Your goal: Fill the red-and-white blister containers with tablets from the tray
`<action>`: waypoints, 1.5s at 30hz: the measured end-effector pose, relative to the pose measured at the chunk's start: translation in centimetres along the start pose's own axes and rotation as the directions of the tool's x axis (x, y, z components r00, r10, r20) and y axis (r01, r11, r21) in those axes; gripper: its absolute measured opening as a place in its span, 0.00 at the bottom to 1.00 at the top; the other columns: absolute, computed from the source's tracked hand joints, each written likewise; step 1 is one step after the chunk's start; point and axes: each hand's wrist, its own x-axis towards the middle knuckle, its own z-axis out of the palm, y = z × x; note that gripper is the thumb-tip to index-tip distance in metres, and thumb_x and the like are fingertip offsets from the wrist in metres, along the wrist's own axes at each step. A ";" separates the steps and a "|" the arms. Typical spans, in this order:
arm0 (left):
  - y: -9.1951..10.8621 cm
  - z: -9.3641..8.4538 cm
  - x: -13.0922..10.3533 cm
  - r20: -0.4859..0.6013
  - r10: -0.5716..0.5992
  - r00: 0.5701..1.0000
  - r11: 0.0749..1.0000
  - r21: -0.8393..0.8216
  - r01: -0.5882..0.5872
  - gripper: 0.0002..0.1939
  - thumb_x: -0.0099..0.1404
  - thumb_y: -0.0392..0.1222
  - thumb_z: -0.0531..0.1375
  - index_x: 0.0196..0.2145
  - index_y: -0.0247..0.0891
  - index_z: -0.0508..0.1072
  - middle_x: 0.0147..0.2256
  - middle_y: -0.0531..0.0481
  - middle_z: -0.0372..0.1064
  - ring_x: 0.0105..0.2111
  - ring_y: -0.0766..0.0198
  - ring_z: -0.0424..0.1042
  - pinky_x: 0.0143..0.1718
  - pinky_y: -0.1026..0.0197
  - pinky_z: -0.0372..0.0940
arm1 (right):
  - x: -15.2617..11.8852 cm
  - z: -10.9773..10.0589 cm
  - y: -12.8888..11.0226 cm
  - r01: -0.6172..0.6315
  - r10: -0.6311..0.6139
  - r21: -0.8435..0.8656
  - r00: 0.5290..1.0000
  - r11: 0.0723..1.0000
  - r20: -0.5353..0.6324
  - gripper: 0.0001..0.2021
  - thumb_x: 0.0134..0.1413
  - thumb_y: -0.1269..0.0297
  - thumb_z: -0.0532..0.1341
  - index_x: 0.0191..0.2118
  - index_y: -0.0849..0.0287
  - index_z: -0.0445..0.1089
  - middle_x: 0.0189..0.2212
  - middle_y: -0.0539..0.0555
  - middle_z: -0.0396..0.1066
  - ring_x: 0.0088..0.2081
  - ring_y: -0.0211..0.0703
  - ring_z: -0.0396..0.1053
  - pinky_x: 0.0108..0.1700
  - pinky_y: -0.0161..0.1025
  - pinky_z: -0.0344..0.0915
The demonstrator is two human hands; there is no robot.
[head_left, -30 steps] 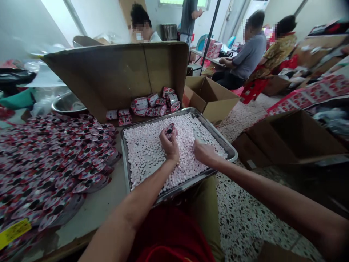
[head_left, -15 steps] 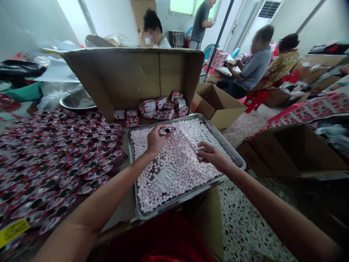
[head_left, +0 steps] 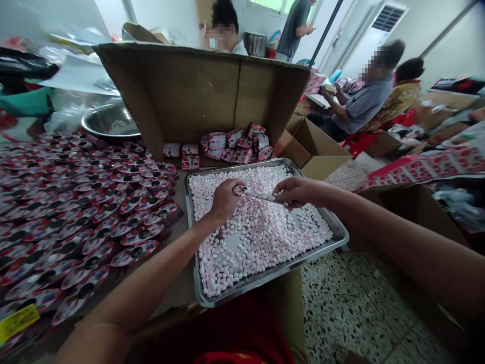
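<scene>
My left hand [head_left: 225, 201] is closed around a small red-and-white printed container [head_left: 237, 189] above the far part of a metal tray [head_left: 278, 276]. White and pinkish pellets [head_left: 253, 247] like small candies cover much of the tray, heaped toward its middle. In my right hand [head_left: 294, 191] is a narrow, flat strip-like scoop [head_left: 263, 194] with pellets lying along it. Its far end meets the opening of the container; my fingers hide part of both. Rows of similar printed containers [head_left: 125, 207] with dark round openings stand to the left.
A large carton [head_left: 189, 81] on its side behind the tray holds several printed packs [head_left: 227, 144]. A metal basin [head_left: 109, 121] stands back left, open cartons [head_left: 322, 144] to the right. Several people sit or stand in the background.
My right hand has risen from the pellets with the loaded scoop and brought it to the container in my left hand. The view has shifted slightly.
</scene>
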 end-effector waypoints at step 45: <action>-0.7 1.8 1.4 -0.042 -0.156 0.987 0.977 -0.154 0.148 0.19 0.54 0.34 0.69 0.42 0.41 0.70 0.40 0.52 0.72 0.40 0.61 0.71 0.42 0.62 0.64 | -2.1 1.3 7.2 0.276 -0.249 0.098 0.942 0.956 -0.224 0.20 0.45 0.50 0.68 0.37 0.60 0.68 0.19 0.47 0.68 0.19 0.31 0.59 0.21 0.30 0.52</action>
